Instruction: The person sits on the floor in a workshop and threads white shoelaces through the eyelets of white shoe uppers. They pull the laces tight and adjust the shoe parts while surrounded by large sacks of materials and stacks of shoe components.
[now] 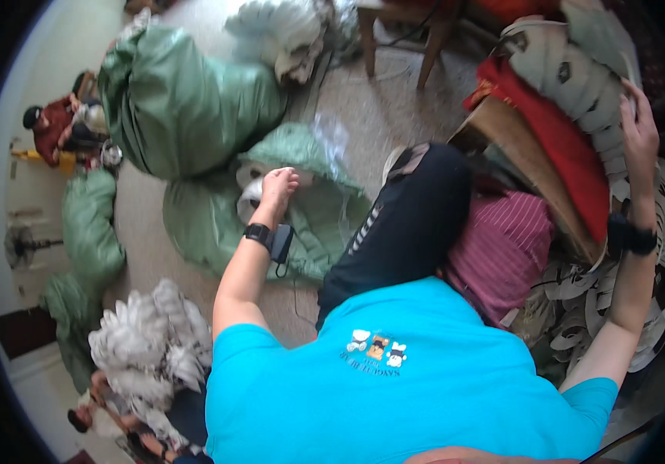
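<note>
White curved pcs (591, 94) sit stacked by R hand (640, 133), fingers straight, grip unclear. L hand (279, 186) curls over green sack (205, 232); hold unclear.

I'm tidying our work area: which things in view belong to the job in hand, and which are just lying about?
Apparently in use:
right hand, at the stack of pale curved pieces
left hand, over the open green sack
white pieces in that sack

Apparently just lying about:
wooden stool
fan
clear plastic

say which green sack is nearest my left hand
The slumped green sack beneath your left hand, white pieces showing in its mouth; other sacks lie farther off.
</note>
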